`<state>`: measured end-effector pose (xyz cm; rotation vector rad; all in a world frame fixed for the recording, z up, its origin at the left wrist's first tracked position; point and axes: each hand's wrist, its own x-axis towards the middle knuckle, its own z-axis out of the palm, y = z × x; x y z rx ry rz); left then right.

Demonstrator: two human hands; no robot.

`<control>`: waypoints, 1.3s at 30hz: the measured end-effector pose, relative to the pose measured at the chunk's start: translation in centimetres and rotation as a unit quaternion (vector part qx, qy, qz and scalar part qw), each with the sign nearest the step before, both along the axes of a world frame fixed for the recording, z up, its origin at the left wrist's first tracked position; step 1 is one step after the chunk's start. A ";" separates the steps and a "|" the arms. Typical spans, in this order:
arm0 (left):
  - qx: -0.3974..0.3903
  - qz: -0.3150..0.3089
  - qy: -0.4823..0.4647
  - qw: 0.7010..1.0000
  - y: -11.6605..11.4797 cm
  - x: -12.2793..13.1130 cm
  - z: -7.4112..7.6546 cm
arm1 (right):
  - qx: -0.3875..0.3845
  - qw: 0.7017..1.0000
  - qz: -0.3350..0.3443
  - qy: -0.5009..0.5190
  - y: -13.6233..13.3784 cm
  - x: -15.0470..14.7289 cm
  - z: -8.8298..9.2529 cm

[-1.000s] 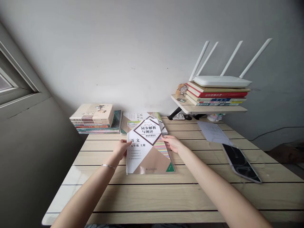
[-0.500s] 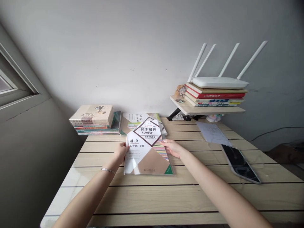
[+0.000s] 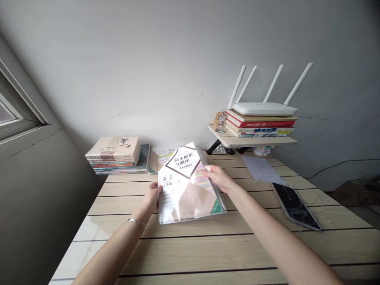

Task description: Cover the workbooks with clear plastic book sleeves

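Observation:
Between my hands is a workbook (image 3: 192,198) in a clear plastic cover, white and tan with a diamond title panel and a green corner. Its print is blurred, and the cover reflects light. My left hand (image 3: 153,196) is closed on its left edge, wearing a thin silver bracelet at the wrist. My right hand (image 3: 218,177) grips the right edge, thumb lying over the cover. Behind the workbook, another similar book (image 3: 153,158) lies on the table, mostly hidden by the held one.
A stack of books (image 3: 113,152) stands at the table's back left. On the right, a small raised shelf (image 3: 255,141) holds books (image 3: 264,124) under a white router (image 3: 264,108). A sheet of paper (image 3: 261,168) and a phone (image 3: 297,206) lie on the slatted table (image 3: 178,253).
The workbook has tilted, with its right side raised and its lower right corner shifted rightward. Both hands keep hold of it. The camera view has shifted slightly.

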<state>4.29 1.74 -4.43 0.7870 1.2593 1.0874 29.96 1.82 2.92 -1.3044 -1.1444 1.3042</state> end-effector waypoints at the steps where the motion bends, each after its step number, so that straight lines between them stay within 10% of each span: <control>1: 0.007 -0.006 -0.011 1.000 -0.1 0.3 0.3 | 0.031 0.999 0.004 -0.039 0.0 0.1 2.3; 4: 0.023 -0.025 -0.055 0.998 -0.7 0.6 2.1 | 0.196 0.966 0.015 -0.170 -0.8 -0.4 8.9; 7: 0.018 -0.059 -0.116 0.991 -1.9 0.0 4.2 | 0.279 0.888 0.005 -0.365 -3.3 -2.9 11.4; 14: -0.034 -0.189 -0.223 0.956 -7.0 -0.6 3.3 | 0.193 0.716 0.221 -0.633 -8.0 -10.8 1.7; 24: 0.017 -0.160 -0.206 0.965 -9.0 0.3 0.3 | 0.150 0.807 0.226 -0.525 -7.7 -8.6 -1.6; 28: 0.038 -0.014 0.063 0.997 -8.8 -1.5 -0.6 | 0.200 0.820 0.192 -0.501 -8.2 -7.8 -2.5; 32: 0.271 0.138 0.444 0.843 -7.8 -6.7 0.3 | 0.287 0.789 0.207 -0.501 -9.5 -6.7 -3.7; 39: 0.419 -0.141 0.587 0.679 -5.3 -11.0 2.3 | 0.334 0.742 0.198 -0.547 -12.0 -7.1 -5.7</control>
